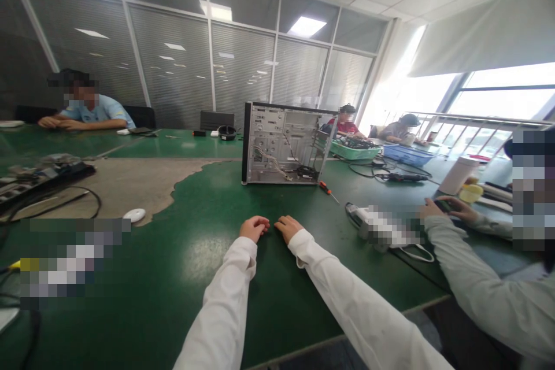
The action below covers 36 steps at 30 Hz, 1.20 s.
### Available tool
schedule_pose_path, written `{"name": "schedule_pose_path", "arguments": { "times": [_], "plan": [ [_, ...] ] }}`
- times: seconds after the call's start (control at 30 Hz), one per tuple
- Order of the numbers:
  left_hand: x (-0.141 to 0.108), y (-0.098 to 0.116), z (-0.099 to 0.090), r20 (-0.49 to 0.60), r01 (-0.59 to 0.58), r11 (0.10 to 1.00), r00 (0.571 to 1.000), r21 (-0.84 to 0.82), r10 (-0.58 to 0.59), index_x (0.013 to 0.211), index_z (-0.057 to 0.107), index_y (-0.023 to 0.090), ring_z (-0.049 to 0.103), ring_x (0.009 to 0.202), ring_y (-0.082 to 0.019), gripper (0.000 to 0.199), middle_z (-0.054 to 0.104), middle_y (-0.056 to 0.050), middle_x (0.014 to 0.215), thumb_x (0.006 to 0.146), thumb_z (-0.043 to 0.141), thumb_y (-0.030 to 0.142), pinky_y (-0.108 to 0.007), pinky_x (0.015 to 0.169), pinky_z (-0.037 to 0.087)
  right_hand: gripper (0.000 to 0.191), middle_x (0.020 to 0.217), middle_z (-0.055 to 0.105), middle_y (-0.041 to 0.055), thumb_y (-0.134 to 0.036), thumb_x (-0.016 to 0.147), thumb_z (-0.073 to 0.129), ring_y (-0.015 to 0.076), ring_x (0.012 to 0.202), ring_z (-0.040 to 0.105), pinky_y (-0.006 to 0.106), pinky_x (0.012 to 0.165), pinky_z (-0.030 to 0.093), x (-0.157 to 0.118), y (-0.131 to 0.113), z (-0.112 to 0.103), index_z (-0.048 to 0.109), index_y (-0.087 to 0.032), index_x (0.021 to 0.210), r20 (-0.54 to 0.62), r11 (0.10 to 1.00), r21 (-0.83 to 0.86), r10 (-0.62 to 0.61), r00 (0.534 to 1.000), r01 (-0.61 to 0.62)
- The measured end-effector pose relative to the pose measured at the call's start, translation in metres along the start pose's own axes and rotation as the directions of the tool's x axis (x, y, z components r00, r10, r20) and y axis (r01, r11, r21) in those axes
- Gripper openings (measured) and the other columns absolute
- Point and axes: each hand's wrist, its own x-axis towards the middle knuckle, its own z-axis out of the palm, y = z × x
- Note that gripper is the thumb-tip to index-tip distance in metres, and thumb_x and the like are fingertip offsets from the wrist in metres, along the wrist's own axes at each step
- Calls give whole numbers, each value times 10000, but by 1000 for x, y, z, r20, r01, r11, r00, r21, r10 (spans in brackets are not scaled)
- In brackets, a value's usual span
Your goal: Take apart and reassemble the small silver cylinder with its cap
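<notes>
My left hand [255, 228] rests on the green table [191, 295], its fingers curled together; whether anything small is inside is hidden. Close to its right, not touching it, my right hand [288, 228] lies on the tabletop, palm down, with nothing seen in it. Beyond both hands stands an open computer case [288, 147], its bare metal inside and some cables facing me. By the lower right corner of the case lies a screwdriver [327, 189] with an orange and black handle.
At the right, a person's hands [451, 208] hold a dark object near a white bottle [459, 176]. Green [355, 152] and blue baskets [407, 154] stand behind loose cables. A white mouse [134, 215] and power strips are at the left. Other people sit farther back.
</notes>
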Motion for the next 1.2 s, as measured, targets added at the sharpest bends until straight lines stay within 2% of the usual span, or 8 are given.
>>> {"name": "schedule_pose_path", "arguments": {
  "times": [0.17, 0.27, 0.4, 0.47, 0.53, 0.63, 0.83, 1.2],
  "plan": [
    [4, -4, 0, 12, -7, 999, 1000, -51, 8, 727, 587, 127, 573, 560, -88, 189, 642, -35, 672, 623, 446, 57, -192, 506, 447, 316, 902, 548, 55, -82, 774, 315, 140, 850, 467, 236, 758, 368, -31, 28, -12, 578, -199, 904, -28, 1000, -4, 21, 999, -21],
    [6, -7, 0, 25, -10, 997, 1000, -74, 12, 728, 582, 125, 568, 556, -86, 181, 638, -38, 673, 622, 448, 65, -187, 501, 438, 287, 916, 539, 63, -107, 752, 349, 156, 875, 464, 244, 769, 359, -63, 72, -32, 570, -181, 919, -95, 982, -45, 178, 979, -183],
    [8, -9, 0, 38, 0, 998, 999, -69, 3, 728, 578, 128, 560, 551, -81, 181, 631, -32, 667, 614, 454, 62, -175, 492, 426, 262, 887, 543, 82, -136, 744, 366, 163, 841, 482, 242, 745, 351, -104, 146, -63, 575, -156, 900, -217, 853, -131, 472, 854, -505],
    [9, -10, 0, 37, 5, 998, 999, -66, -3, 727, 578, 131, 559, 552, -81, 180, 629, -27, 662, 613, 457, 65, -174, 493, 425, 248, 880, 549, 80, -145, 738, 380, 159, 807, 494, 236, 707, 355, -119, 174, -73, 585, -159, 876, -221, 789, -150, 561, 798, -596],
    [10, -10, 0, 35, 6, 998, 999, -69, -3, 722, 580, 132, 559, 552, -83, 177, 629, -26, 657, 609, 461, 66, -174, 493, 425, 228, 867, 560, 67, -151, 724, 406, 148, 761, 504, 227, 677, 355, -129, 193, -77, 598, -168, 845, -195, 763, -162, 597, 778, -626],
    [11, -11, -1, 34, -1, 996, 999, -91, 4, 709, 583, 128, 556, 543, -85, 173, 630, -28, 645, 601, 465, 61, -176, 489, 424, 201, 837, 574, 47, -155, 702, 442, 133, 710, 509, 216, 655, 350, -135, 203, -75, 610, -182, 808, -161, 766, -170, 599, 785, -620],
    [10, -11, -1, 29, -2, 992, 1000, -123, 5, 696, 590, 129, 561, 540, -92, 170, 634, -30, 636, 588, 475, 67, -182, 486, 427, 223, 822, 574, 64, -170, 714, 421, 146, 684, 514, 237, 628, 351, -135, 203, -71, 618, -181, 819, -161, 752, -184, 612, 775, -632],
    [11, -13, -1, 31, -15, 992, 999, -125, 19, 697, 594, 131, 559, 538, -92, 172, 635, -32, 635, 578, 482, 80, -183, 477, 426, 266, 901, 578, 46, -131, 679, 445, 152, 771, 529, 228, 687, 369, -131, 204, -73, 633, -221, 844, -100, 764, -212, 604, 791, -610]
  ]
}}
